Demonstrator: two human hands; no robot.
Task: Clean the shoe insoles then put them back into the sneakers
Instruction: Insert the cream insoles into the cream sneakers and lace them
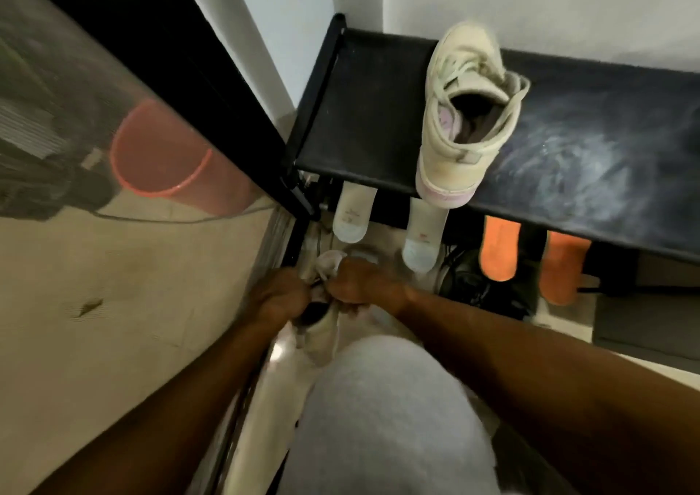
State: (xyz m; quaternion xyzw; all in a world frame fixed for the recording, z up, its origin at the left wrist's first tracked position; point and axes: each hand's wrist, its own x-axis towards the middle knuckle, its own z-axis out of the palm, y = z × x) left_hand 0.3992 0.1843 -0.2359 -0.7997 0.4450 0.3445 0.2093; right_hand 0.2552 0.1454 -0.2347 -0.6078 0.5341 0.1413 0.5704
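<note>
Sneaker (321,337) gripped low in both hands, insoles out.

In the head view, our left hand (282,297) and right hand (360,284) are both curled tight on the collar of this cream sneaker, just above the floor and ahead of a grey-clad knee (378,418). We judge we are spreading its mouth to take an insole, though blur hides the fingers. Two white insoles (350,210) lean under the black shoe rack (363,115), with two orange insoles (498,248) beside them. The second sneaker (466,115) sits on top. Next, one hand must let go and fetch a white insole. The room is a narrow corner with a white wall (568,1) and a glass door (94,286), a red bucket (163,153) behind it.
</note>
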